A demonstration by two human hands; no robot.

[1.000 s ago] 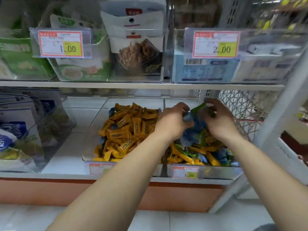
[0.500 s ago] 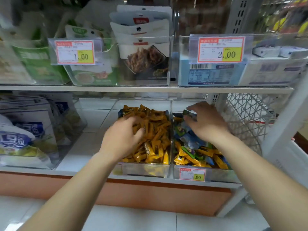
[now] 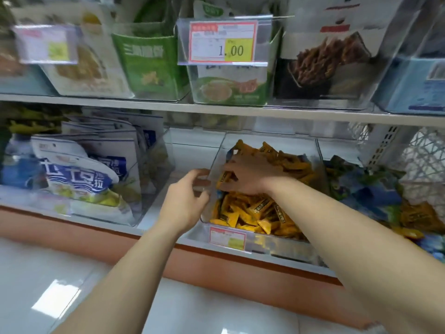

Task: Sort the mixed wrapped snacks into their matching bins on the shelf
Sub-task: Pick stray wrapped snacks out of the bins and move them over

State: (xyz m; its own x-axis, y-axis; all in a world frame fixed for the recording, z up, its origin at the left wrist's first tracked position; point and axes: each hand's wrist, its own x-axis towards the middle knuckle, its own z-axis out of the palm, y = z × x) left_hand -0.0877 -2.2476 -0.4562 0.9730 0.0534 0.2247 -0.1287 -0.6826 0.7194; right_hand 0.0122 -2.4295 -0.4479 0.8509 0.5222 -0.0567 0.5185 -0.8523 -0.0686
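Seems well short of done: yellow wrappers [image 3: 416,215] still among blue ones [image 3: 370,190] just right of the yellow bin [image 3: 284,247], left hand [image 3: 185,201] curled at its wall, right hand [image 3: 250,175] over its pile, fingers [image 3: 230,168] bent, grip impossible to tell.

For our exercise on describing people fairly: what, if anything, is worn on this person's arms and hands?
Nothing visible: the left hand and right hand are ungloved, with no rings, watch or bracelets seen, and both forearms are bare of sleeves.

Left hand [image 3: 185,203] grips the clear bin [image 3: 289,247] at its wall; right hand [image 3: 250,175] rests on yellow snacks [image 3: 255,213] inside.
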